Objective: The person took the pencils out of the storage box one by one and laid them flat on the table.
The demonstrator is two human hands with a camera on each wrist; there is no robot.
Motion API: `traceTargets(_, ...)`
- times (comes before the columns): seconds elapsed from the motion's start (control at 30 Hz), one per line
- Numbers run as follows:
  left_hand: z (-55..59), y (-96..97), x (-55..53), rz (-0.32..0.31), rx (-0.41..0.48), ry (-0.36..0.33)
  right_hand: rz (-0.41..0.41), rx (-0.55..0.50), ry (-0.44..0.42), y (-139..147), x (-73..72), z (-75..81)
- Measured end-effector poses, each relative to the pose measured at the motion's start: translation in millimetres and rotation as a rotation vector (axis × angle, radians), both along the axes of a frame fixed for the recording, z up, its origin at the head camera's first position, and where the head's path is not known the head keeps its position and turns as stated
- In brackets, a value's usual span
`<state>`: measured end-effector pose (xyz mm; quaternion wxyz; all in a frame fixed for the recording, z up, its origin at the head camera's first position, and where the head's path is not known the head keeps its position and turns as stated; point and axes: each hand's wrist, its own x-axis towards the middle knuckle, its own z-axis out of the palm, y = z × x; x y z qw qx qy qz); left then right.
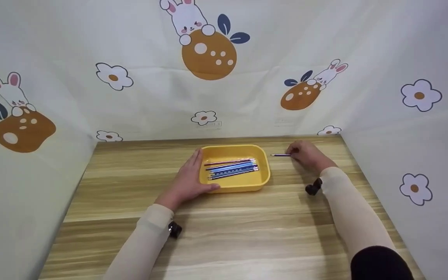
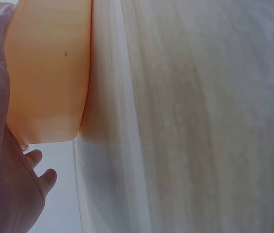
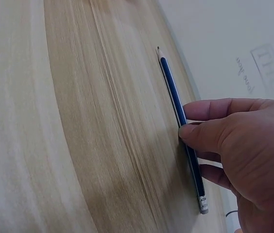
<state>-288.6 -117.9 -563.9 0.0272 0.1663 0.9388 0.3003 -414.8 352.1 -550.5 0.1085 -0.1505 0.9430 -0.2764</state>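
My left hand [image 1: 187, 179] rests against the left end of a yellow plastic tray [image 1: 266, 171]. Its fairly straight fingers lie along the left wall, while the thumb extends over the front rim. Several pencils [image 1: 231, 167], mostly blue and one reddish, lie side by side inside the tray. To the right of it, my right hand [image 1: 305, 153] pinches a dark blue pencil [image 3: 172, 92] between thumb and fingers. This pencil's sharpened tip points left toward the tray, and its white eraser end shows below the fingers in the right wrist view.
Both the tray and the hands are on a wood-grain table [image 1: 224, 225]. Pale cloth [image 1: 142, 105] printed with rabbits, oranges and flowers rises along its back and sides. Small black cameras are strapped at both wrists.
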Motion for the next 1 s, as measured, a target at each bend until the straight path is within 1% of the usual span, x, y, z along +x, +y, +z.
traceTargets(0.13, -0.6, -0.3, -0.2, 0.002, 0.007, 0.003, -0.017, -0.016, -0.021, 0.6, 0.0, -1.0)
traceTargets(0.27, -0.8, -0.4, -0.2, 0.004, 0.013, 0.002, -0.011, -0.014, -0.007, 1.1, 0.1, -1.8)
traceTargets(0.33, -1.2, -0.5, -0.4, 0.002, 0.012, 0.000, -0.004, -0.020, 0.005, 1.4, 0.8, -1.9)
traceTargets(0.47, -0.3, -0.2, 0.3, 0.005, 0.030, 0.000, 0.043, -0.016, 0.062, 2.6, 2.7, -2.1)
traceTargets(0.57, 0.1, 0.3, 0.4, 0.008, 0.037, -0.002, 0.059, -0.020, 0.091, 3.9, 3.5, -2.9)
traceTargets(0.8, -0.9, 0.9, -0.4, 0.017, 0.015, -0.012, -0.030, -0.112, 0.050, 2.4, 8.0, -4.2)
traceTargets(0.9, -0.2, 1.1, -0.5, 0.020, 0.016, -0.011, -0.035, -0.146, 0.065, -4.4, 12.3, -1.1)
traceTargets(1.0, -0.2, 1.0, -0.6, 0.023, 0.017, -0.011, -0.028, -0.172, 0.088, -17.0, 17.9, 5.1)
